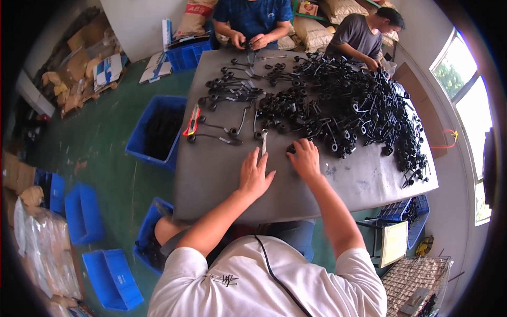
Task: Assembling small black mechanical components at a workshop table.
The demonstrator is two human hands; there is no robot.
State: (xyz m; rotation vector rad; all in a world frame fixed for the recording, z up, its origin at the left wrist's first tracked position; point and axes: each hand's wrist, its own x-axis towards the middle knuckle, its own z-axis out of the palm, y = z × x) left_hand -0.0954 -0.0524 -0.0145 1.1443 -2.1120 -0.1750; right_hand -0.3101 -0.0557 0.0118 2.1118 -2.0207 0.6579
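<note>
- Head view: the grey counter (206, 174) spreads before you, with black parts (348, 100) heaped toward its right side, probably to keep them within reach.
- Your left hand (253, 177) is spread, thumb held apart, fingertips at the near end of a silver, spanner-like tool (264, 143), perhaps steadying it.
- Your right hand (306, 161) bends its fingers over a small piece; you cannot tell whether it pinches.
- That silver tool's long axis runs nearly straight away from you, ringed end pointing across the counter.
- Your small black piece (291, 149) sits by the right fingertips, its direction hidden.
</note>
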